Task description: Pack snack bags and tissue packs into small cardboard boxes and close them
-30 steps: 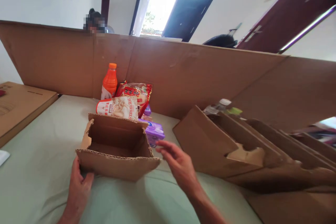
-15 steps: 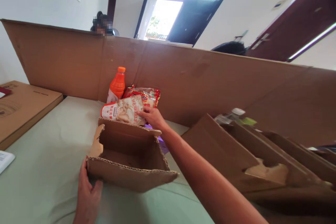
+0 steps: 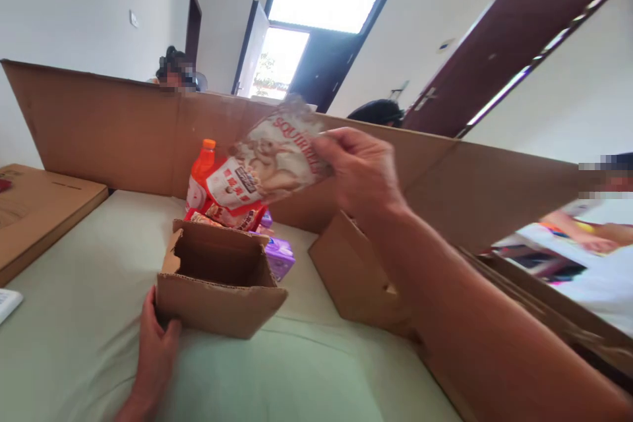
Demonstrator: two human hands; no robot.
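My right hand [image 3: 366, 168] pinches the edge of a white-and-red snack bag [image 3: 277, 161], lettered "SQUIRRELS", and holds it up above the back of an open cardboard box [image 3: 217, 300]. Nothing shows in the visible part of the box. At the box's near left corner is my left hand [image 3: 155, 343], fingers along the side and thumb at the front. Behind the box stand an orange-capped bottle [image 3: 200, 175] and a red snack packet [image 3: 232, 216], partly covered by the raised bag. A purple packet [image 3: 280, 256] lies beside the box's right side.
A tall cardboard partition [image 3: 113, 122] runs across the back. To the right are cardboard dividers [image 3: 346, 277], partly behind my right arm. A flat carton [image 3: 54, 211] lies at left, near a white object [image 3: 10, 303]. Other people are beyond the partition.
My right hand has reached to the snack bag behind the box, taken hold of it and lifted it up, uncovering the red packet. My left hand stays at the box corner. The view has shifted.
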